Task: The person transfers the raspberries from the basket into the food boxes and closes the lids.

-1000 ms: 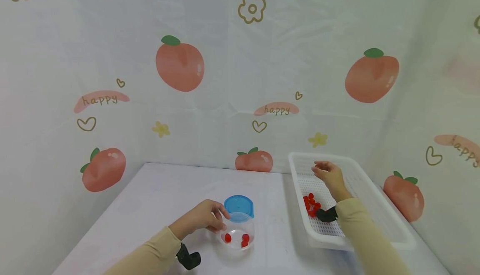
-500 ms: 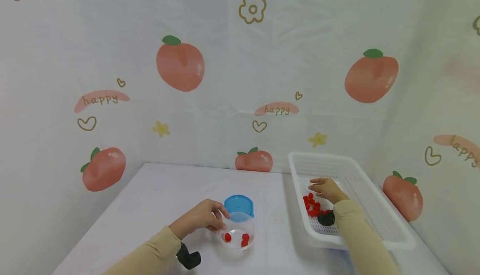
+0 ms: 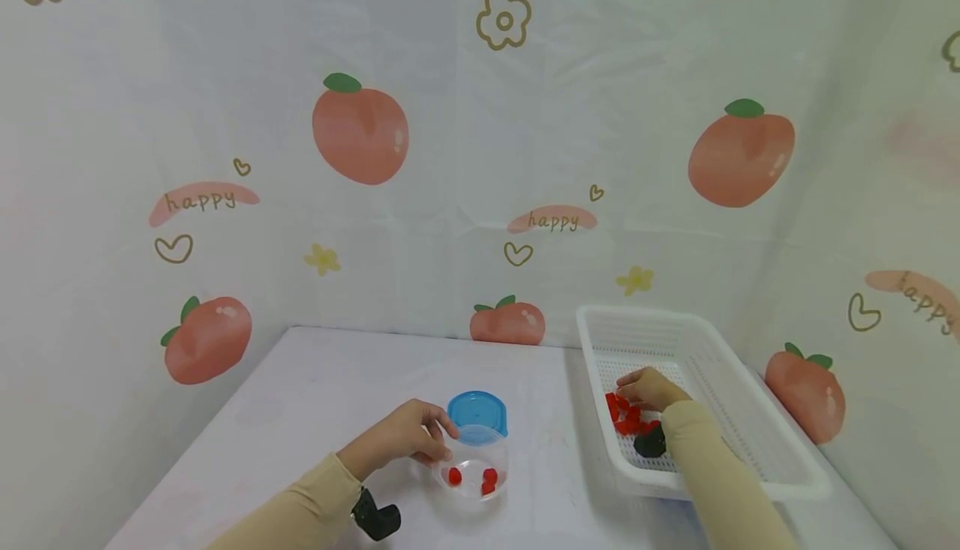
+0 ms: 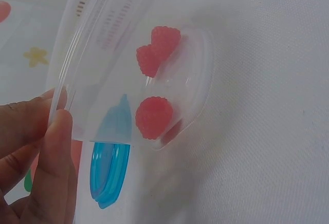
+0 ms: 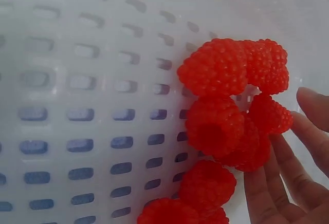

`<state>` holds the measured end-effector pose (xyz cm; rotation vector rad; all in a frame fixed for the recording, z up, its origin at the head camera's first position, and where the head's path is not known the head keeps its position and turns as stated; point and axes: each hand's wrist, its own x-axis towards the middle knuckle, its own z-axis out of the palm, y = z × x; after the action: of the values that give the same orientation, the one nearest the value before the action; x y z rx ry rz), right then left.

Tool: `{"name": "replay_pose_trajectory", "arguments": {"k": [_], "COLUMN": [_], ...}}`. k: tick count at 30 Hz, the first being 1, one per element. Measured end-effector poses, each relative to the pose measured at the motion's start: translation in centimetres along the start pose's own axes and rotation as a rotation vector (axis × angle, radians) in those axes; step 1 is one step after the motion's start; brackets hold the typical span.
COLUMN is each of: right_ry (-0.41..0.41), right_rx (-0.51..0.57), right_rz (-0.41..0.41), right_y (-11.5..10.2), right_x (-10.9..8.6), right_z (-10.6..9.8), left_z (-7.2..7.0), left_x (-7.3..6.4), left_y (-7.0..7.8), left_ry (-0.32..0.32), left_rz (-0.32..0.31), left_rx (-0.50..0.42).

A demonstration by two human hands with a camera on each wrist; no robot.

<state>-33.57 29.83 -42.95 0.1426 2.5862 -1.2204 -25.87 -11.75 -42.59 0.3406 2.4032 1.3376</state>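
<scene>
Right hand (image 3: 651,388) is reaching down inside one white basket (image 3: 723,375), its thumb standing apart from loosely extended fingers and its grasp holding nothing; left hand (image 3: 408,432) is pinching the rim of one clear container (image 3: 471,477) between thumb and fingers. Three raspberries (image 4: 154,117) are resting in the container; at least eight basket raspberries (image 5: 213,124) are lying clustered in the basket, overlap preventing an exact count. One blue lid (image 3: 477,410) is lying just beyond the container, to the right of the left hand's fingertips. Compared with the frame half a second earlier, the right hand is sitting lower, its fingertips now covering the far end of the cluster; the left hand and container are remaining in place. One nearest raspberry (image 5: 270,115) is lying directly ahead of the right index fingertip; whether they are touching cannot be told. The other basket raspberries are extending from the right hand's fingertips toward the left and back toward its wrist.
</scene>
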Motion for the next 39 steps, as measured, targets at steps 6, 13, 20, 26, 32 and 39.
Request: {"name": "replay_pose_trajectory", "arguments": {"k": [6, 13, 20, 26, 32, 39], "right_ry": [0.001, -0.020, -0.012, 0.054, 0.017, -0.034], "right_rx": [-0.056, -0.065, -0.070, -0.025, 0.168, 0.395], "right_rz": [-0.027, -0.061, -0.073, -0.029, -0.082, -0.185], "right_y": [0.0, -0.3, -0.3, -0.2, 0.1, 0.8], "right_x": [0.1, -0.3, -0.3, -0.2, 0.0, 0.1], "right_z": [0.1, 0.2, 0.3, 0.1, -0.6, -2.2], "left_z": [0.0, 0.0, 0.1, 0.0, -0.1, 0.1], "left_x": [0.2, 0.2, 0.2, 0.3, 0.3, 0.2], "left_y": [-0.3, -0.3, -0.2, -0.3, -0.4, -0.3], "left_ry": [-0.002, 0.006, 0.012, 0.002, 0.003, 0.006], "left_rz": [0.000, -0.005, -0.007, -0.005, 0.010, 0.005], "left_rx": [-0.005, -0.004, 0.008, 0.004, -0.005, 0.003]}}
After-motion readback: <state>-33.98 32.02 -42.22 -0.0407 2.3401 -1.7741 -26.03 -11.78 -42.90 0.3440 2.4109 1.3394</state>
